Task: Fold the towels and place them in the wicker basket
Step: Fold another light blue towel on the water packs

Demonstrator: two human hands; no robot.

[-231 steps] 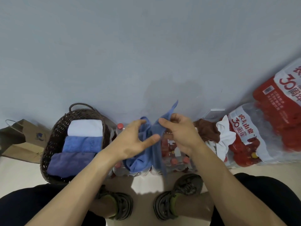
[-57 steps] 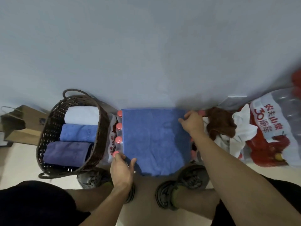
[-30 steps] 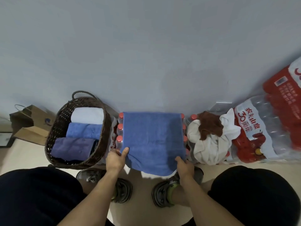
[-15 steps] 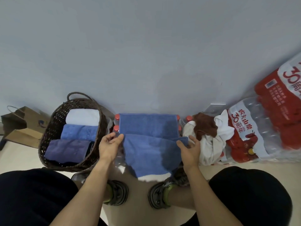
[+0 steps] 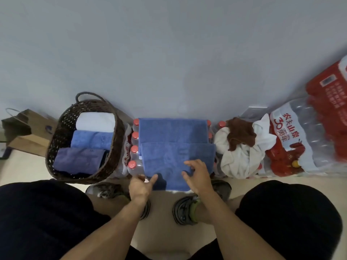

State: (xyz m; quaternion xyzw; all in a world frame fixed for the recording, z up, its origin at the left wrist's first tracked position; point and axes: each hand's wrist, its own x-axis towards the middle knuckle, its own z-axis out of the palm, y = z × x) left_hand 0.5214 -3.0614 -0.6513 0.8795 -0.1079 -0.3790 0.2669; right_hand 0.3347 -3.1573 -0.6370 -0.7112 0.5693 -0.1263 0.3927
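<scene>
Nearest, the left hand touches the blue towel's near left corner with fingers loosely spread, seemingly gripping nothing. The right hand hovers over the near edge, fingers spread and curved, perhaps brushing the cloth. The towel lies folded on a pack of water bottles, long axis left to right, one layer lapped over another, near edge hanging towards the feet. Left of it, the wicker basket holds three folded towels.
</scene>
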